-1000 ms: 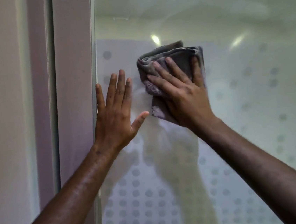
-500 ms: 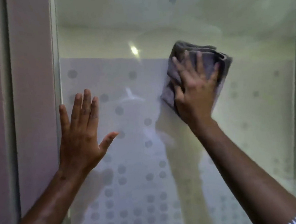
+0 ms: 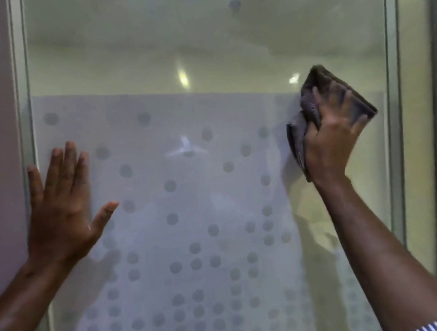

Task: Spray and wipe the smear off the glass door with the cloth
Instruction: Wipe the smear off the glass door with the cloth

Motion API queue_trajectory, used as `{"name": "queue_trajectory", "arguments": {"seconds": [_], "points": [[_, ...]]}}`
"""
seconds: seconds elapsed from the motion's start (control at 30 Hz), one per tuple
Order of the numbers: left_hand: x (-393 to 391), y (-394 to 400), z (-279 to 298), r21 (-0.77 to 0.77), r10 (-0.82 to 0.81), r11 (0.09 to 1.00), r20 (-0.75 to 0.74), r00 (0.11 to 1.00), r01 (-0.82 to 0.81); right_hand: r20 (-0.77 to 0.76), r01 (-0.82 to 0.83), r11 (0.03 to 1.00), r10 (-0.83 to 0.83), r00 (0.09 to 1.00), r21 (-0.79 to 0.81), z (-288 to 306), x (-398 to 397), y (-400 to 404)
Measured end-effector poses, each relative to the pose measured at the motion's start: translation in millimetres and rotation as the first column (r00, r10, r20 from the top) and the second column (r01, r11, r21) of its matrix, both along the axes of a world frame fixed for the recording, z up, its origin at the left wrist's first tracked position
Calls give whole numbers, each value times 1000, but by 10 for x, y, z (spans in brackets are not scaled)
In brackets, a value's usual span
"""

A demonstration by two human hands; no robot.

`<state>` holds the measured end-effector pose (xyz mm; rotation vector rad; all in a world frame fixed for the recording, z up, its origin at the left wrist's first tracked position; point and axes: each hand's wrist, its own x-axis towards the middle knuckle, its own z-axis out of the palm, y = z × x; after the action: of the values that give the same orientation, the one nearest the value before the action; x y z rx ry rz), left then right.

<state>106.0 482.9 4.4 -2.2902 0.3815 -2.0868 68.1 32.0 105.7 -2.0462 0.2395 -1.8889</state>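
While left hand [image 3: 61, 208] lies flat, fingers spread, on glass door [image 3: 172, 48], right hand [image 3: 329, 143] presses folded cloth [image 3: 312, 93]

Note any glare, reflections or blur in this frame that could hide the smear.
Head view: two bright ceiling-light reflections on the glass door; faint reflection of the person mid-pane; right hand and cloth slightly motion-blurred; left hand sharper; no smear distinguishable.

left hand [image 3: 60, 209] flat on glass door [image 3: 199, 46], left edge | right hand [image 3: 330, 137] on cloth [image 3: 311, 107], right side
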Motion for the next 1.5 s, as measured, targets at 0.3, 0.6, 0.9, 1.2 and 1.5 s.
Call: {"name": "queue_trajectory", "arguments": {"seconds": [0.3, 0.6, 0.9, 1.2, 1.5], "points": [[-41, -9, 8, 1, 41, 999, -49, 998, -41, -38, -140, 734, 154, 987, -665, -256, 82, 1313], [-32, 33, 8, 23, 33, 999, -38, 999, -32, 68, -100, 994, 103, 992, -41, 345, 34, 1111], [-53, 49, 4, 39, 44, 998, -47, 998, -42, -14, -81, 520, 133, 991, -850, 160, 39, 2535], [-58, 16, 20, 46, 84, 996, -48, 995, -82, 62, -24, 930, 50, 997, -367, 603, -22, 2106], [-41, 65, 12, 44, 35, 998, -19, 999, -34, 26, -41, 653, 92, 995, -756, 413, 11, 2149]]}}
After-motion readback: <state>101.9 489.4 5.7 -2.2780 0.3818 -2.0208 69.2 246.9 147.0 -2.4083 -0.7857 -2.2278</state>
